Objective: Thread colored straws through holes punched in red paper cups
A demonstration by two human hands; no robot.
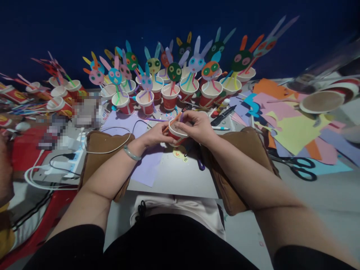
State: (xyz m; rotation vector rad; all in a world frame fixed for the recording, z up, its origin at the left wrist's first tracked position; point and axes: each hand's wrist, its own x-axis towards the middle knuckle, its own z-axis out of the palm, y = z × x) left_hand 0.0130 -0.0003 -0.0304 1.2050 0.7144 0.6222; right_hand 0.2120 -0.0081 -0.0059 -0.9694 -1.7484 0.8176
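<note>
A red paper cup with a white rim [179,135] is held over the middle of the table. My left hand [158,135] is wrapped round its left side, an orange strip showing beside the fingers. At the cup's right rim my right hand [198,126] has its thumb and fingers pinched together, with a purple strip near the fingertips. Just below the cup lies a small yellow paper cutout with markings [180,154]. Purple paper [146,170] is spread under my left forearm.
Several cups with paper rabbit heads [170,98] stand along the back. Brown cushions [102,150] lie under both forearms. Scissors [302,168] and coloured paper [294,129] are at the right. A power strip with cables [73,161] and a person's arm [5,168] are at the left.
</note>
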